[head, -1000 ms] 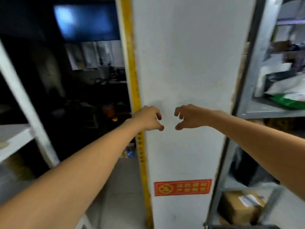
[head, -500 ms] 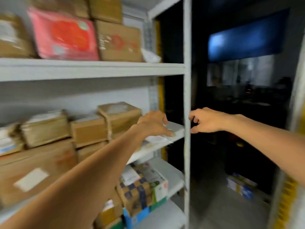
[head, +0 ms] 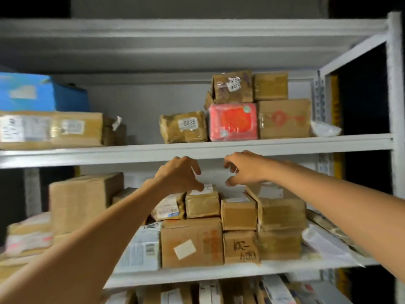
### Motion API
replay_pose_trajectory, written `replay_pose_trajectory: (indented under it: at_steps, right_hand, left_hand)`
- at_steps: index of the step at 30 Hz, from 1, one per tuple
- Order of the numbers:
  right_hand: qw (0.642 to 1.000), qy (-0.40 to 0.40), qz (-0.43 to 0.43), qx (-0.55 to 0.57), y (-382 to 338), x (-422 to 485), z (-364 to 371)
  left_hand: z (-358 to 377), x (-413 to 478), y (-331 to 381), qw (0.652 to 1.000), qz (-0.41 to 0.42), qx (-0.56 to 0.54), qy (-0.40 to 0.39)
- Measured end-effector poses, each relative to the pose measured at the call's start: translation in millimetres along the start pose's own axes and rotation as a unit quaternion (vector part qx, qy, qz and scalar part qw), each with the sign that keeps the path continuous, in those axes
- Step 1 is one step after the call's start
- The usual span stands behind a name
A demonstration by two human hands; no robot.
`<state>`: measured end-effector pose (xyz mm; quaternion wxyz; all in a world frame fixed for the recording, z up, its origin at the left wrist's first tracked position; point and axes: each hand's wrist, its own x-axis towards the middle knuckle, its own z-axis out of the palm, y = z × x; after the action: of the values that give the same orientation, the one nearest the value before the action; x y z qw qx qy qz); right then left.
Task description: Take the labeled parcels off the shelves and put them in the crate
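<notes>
Head view faces a grey metal shelving unit (head: 197, 150) stocked with parcels. Landmark: the small brown taped parcel (head: 202, 204) sitting on top of the large cardboard box with a blank white sticker (head: 191, 242), middle shelf. Both arms are extended toward that shelf. Left hand (head: 179, 174) hovers just above and left of the small parcel, fingers curled loosely, thumb and forefinger apart, gripping nothing; its thumb tip overlaps the white label on the parcel's top, contact cannot be confirmed. Right hand (head: 243, 170) is above and right of the small parcel, likewise half-open in a claw shape, empty, over the back of the neighbouring stack. Directly right of the small parcel: a plain cardboard box (head: 238, 213), which rests on a box with handwritten marks (head: 240, 247). Further right, a taller taped carton (head: 281, 210). Left of the small parcel: a crumpled package with a printed barcode label (head: 168, 207), and beyond it a large plain carton (head: 85, 200). One shelf above the small parcel: a brown parcel labelled "0038" (head: 184, 127), a pink-red wrapped parcel (head: 232, 121) beside it, more cartons stacked right of that, and a blue box (head: 32, 92) far left. Below the small parcel's shelf, tops of more labelled packages show, blurred. No crate in view.
</notes>
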<state>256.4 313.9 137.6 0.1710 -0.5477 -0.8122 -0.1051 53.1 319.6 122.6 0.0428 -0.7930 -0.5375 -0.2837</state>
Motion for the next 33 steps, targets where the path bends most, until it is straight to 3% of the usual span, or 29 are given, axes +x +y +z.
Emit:
replay_pose_trajectory:
  at_steps: [5,11,14,19,23,28,33]
  right_hand:
    - [0.998,0.024,-0.024,0.046,-24.2,12.5,-22.1]
    - [1.0,0.022,-0.004,0.008,-31.9,25.3,-47.2]
    - [0.999,0.046,-0.004,0.019,-37.5,40.2,-55.9]
    - [0.988,0.119,0.01,0.095,-44.2,72.5,-60.4]
    - [0.976,0.178,0.032,0.123,-50.9,100.4,-58.0]
    - [0.968,0.231,0.063,0.072,-58.6,133.2,-46.4]
    - [0.973,0.204,0.083,0.071,-62.1,151.6,-56.5]
  left_hand:
    - [-34.7,-1.1,-18.6,0.999,-0.015,0.043,0.03]
    - [-63.0,17.1,-30.8,0.997,0.004,0.06,0.055]
    - [-76.7,33.8,-42.4,0.994,0.006,0.081,0.071]
    - [-110.0,71.8,-65.3,0.978,-0.004,0.087,0.189]
    - [-122.4,106.0,-77.1,0.971,-0.009,0.141,0.193]
    - [-111.2,129.0,-86.4,0.982,-0.006,0.074,0.175]
    - [-96.8,140.9,-81.9,0.978,-0.047,0.022,0.204]
